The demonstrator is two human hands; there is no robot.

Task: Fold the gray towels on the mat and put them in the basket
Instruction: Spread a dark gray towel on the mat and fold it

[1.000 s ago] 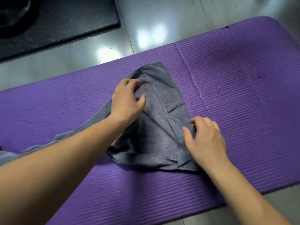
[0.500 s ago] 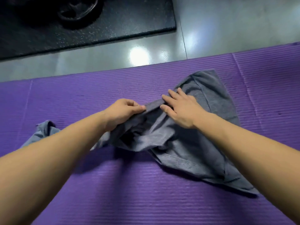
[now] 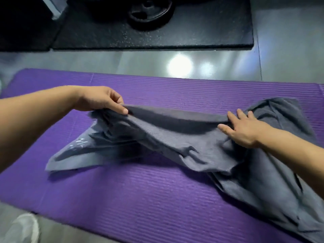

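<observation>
1. A purple ribbed foam mat (image 3: 140,199) lay on a glossy gray floor (image 3: 122,62), its long edges running left to right across the view.
2. A gray cloth towel (image 3: 175,137) lay rumpled and unfolded on the mat, reaching from near the mat's left end to its near right corner.
3. The left hand (image 3: 103,100) was above the mat's left half, closer to the far edge. Its thumb and curled fingertips (image 3: 124,111) pinched the towel's far hem and held it just off the mat.
4. The right hand (image 3: 245,132) was over the mat's right half, palm down on the towel. Its fingers were nearly straight and spread, and its thumb stuck out toward the left hand. It pressed on the cloth where the same hem ended.
5. Between the two hands the hem was stretched into a taut line, and the cloth sagged from it toward the near edge.
6. The towel's left end lay flat in a point toward the near left corner, with a small white print (image 3: 80,143) on it.
7. Darker gray cloth was bunched under the right forearm and ran off at the near right corner. Whether it was the same towel or a second one could not be told.
8. Beyond the mat's far edge lay a black speckled rubber floor pad (image 3: 192,32) with a black round weight plate (image 3: 150,13) on it.
</observation>
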